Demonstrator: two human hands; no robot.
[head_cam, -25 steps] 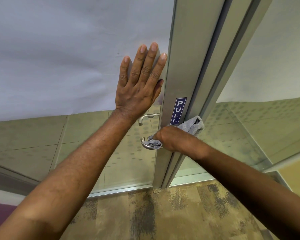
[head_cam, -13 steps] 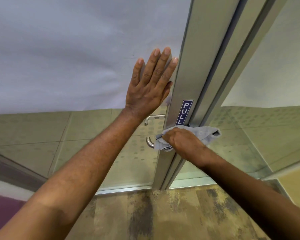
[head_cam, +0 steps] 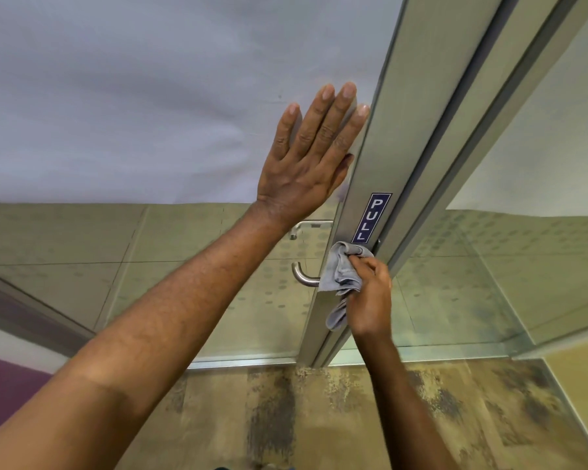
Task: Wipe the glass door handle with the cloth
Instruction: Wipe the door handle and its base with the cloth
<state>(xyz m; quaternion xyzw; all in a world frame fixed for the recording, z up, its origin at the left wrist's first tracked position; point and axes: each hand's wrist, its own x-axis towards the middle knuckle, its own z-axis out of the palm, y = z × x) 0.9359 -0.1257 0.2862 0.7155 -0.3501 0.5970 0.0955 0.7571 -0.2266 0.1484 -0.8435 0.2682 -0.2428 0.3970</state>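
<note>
While the left hand lay flat with straight fingers on the frosted glass door, just beside its metal frame, the right hand gripped a bunched grey cloth in curled fingers. That cloth pressed against the frame's edge where the curved metal handle met it, directly below a blue PULL sticker, one end hanging down.

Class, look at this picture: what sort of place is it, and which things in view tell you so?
Probably an office: a metal-framed glass door with a PULL sign, frosted film, and patterned carpet.
</note>
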